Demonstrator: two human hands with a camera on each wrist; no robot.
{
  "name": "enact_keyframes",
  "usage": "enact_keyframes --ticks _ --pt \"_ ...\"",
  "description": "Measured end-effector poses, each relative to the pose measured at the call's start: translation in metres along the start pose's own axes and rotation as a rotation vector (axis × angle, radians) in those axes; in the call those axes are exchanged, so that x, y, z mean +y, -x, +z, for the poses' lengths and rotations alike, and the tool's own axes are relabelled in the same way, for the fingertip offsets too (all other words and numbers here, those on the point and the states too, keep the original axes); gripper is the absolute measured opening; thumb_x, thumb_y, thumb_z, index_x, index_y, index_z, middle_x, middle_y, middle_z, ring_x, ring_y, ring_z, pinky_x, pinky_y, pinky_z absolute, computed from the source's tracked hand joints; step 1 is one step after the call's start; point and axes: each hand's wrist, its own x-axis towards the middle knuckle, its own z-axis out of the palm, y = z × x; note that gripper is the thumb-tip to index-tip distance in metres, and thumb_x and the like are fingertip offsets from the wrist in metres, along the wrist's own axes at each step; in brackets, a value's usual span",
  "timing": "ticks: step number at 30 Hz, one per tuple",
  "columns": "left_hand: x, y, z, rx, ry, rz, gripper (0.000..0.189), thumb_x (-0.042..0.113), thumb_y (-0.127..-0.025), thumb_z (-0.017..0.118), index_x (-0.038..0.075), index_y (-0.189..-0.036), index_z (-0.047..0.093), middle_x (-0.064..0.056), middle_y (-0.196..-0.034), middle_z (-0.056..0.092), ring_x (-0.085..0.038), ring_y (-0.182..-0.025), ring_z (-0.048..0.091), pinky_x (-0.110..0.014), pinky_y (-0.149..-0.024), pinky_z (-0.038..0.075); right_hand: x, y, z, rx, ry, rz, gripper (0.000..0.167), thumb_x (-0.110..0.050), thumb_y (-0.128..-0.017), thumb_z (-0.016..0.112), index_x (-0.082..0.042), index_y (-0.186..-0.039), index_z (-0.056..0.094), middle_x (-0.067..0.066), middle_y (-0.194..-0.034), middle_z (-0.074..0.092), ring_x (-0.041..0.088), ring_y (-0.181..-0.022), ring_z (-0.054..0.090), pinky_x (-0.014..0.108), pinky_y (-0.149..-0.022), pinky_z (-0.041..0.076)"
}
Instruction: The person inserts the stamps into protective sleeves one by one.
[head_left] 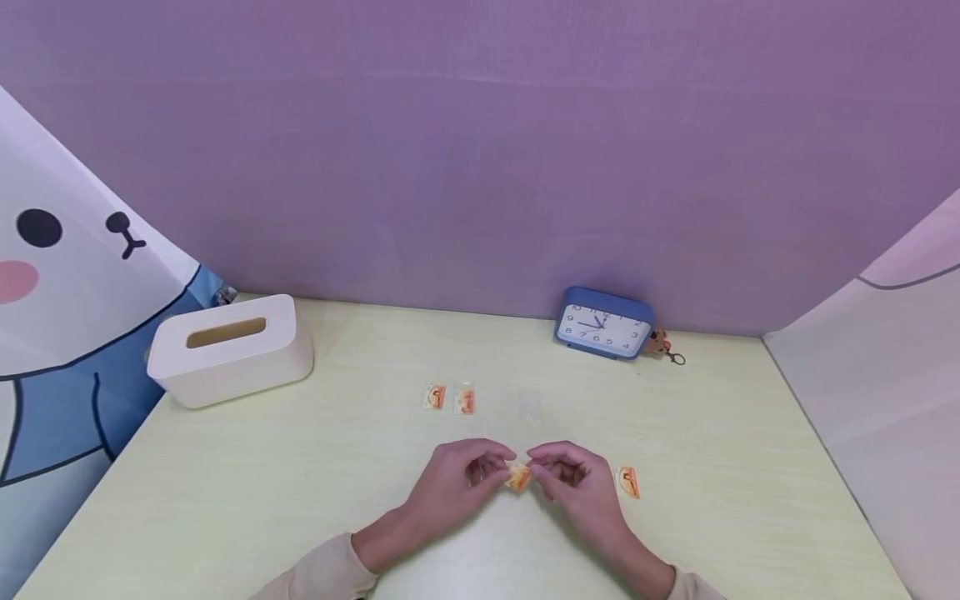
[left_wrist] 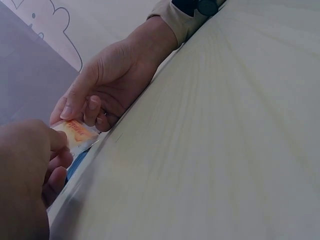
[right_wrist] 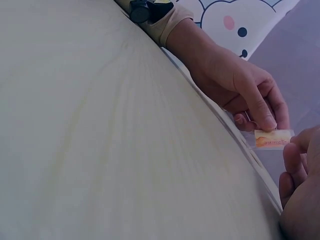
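Between both hands is a small orange-and-white printed card in a clear plastic sleeve (head_left: 518, 477). My left hand (head_left: 459, 479) pinches one side with thumb and forefinger. From the other side my right hand (head_left: 581, 492) pinches its edge and corner. In the left wrist view, the sleeved card (left_wrist: 77, 134) shows orange print with clear film around it. The right wrist view shows the card (right_wrist: 274, 139) held between the two sets of fingertips, above the table. Another orange card (head_left: 628, 482) lies just right of my right hand.
Two similar small cards, one (head_left: 434, 396) beside the other (head_left: 464, 399), lie beyond the hands. A clear sleeve (head_left: 530, 405) lies to their right. A white tissue box (head_left: 247, 367) stands at the back left, a blue alarm clock (head_left: 604, 323) with a brown keychain (head_left: 657, 342) at the back right.
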Motion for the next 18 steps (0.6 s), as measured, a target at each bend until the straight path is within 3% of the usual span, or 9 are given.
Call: enact_keyframes --ticks 10,18 --pt "0.0006 -0.0004 0.0004 -0.02 0.01 -0.024 0.005 0.017 -0.1 0.085 0.013 -0.103 0.084 0.008 -0.088 0.08 0.002 -0.072 0.064 -0.022 -0.063 0.057 -0.0028 0.0005 0.0001 -0.002 0.011 -0.011 0.018 0.003 -0.097 0.081 0.005 -0.114 0.078 0.017 -0.087 0.076 0.007 -0.062 0.062 0.019 -0.057 0.052" --pt "0.0002 -0.0022 -0.0042 -0.007 -0.045 0.0 0.006 0.011 -0.098 0.086 0.017 -0.097 0.083 0.009 -0.085 0.079 0.003 -0.072 0.065 -0.021 -0.063 0.057 -0.009 0.0007 0.0008 0.084 0.076 0.006 0.02 0.001 -0.093 0.086 -0.002 -0.112 0.081 0.008 -0.085 0.075 0.012 -0.064 0.064 0.021 -0.061 0.053"
